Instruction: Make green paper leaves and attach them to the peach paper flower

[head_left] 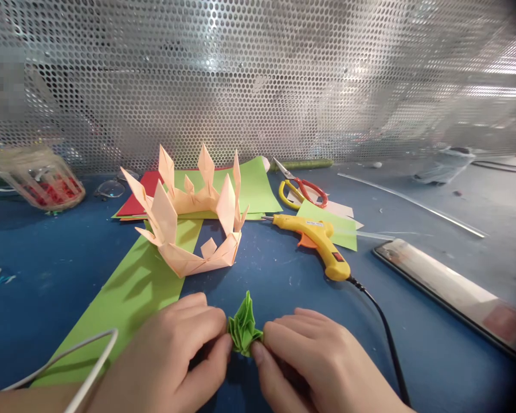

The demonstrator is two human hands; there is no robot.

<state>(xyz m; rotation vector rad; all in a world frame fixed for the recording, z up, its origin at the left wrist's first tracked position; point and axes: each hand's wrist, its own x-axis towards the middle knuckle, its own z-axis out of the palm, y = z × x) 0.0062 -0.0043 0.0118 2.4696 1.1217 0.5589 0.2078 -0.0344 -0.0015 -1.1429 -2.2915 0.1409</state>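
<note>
A small green folded-paper piece (243, 327), pleated and rising to a point, is pinched between both hands at the bottom middle. My left hand (178, 344) grips its left side between thumb and forefinger. On the opposite side, my right hand (312, 355) pinches the lower right edge the same way. Just beyond my hands stands a peach folded-paper crown (198, 261) with several upright points. It rests partly on a long green paper strip (129, 298) and partly on the blue table.
A yellow glue gun (313, 229) lies right of the crown, its black cord running toward me. Scissors (303, 189), coloured paper sheets (260, 186) and a phone (447, 289) lie around it. At left are a jar (43, 178) and a white cable (98, 367). Perforated metal (241, 74) borders the back.
</note>
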